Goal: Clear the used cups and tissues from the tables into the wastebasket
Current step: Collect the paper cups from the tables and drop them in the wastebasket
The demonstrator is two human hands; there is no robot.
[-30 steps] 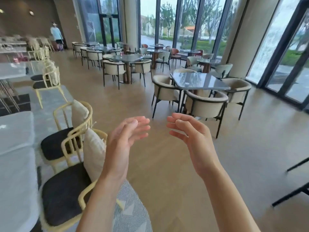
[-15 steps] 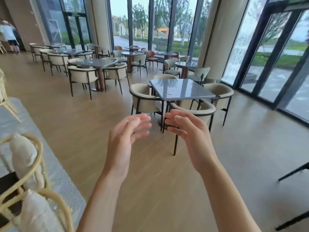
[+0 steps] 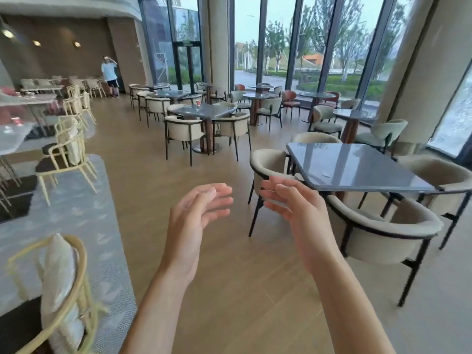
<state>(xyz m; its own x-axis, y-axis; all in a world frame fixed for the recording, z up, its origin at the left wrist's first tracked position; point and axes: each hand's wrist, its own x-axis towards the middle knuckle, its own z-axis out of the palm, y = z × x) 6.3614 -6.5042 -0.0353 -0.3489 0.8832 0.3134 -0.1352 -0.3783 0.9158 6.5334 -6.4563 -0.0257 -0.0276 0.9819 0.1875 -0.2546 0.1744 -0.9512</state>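
My left hand (image 3: 196, 218) and my right hand (image 3: 293, 208) are raised side by side in front of me, fingers relaxed and holding nothing. To the right of my right hand stands a grey square table (image 3: 370, 157) with a small flat white thing (image 3: 326, 174) on its top; what it is I cannot tell. Farther back, a small red cup (image 3: 198, 103) stands on another grey table (image 3: 217, 111). A red cup (image 3: 15, 121) sits on a white table at the far left. No wastebasket is in view.
Beige armchairs (image 3: 378, 233) ring the near table. Yellow-framed chairs (image 3: 66, 154) with cushions stand on a grey carpet (image 3: 76, 215) at the left. A wooden floor aisle (image 3: 143, 159) runs between them. A person (image 3: 109, 75) stands far back by the wall.
The view has swung back to the left and lifted. The near grey table now lies closer, on my right. Both hands keep the same empty, raised pose.
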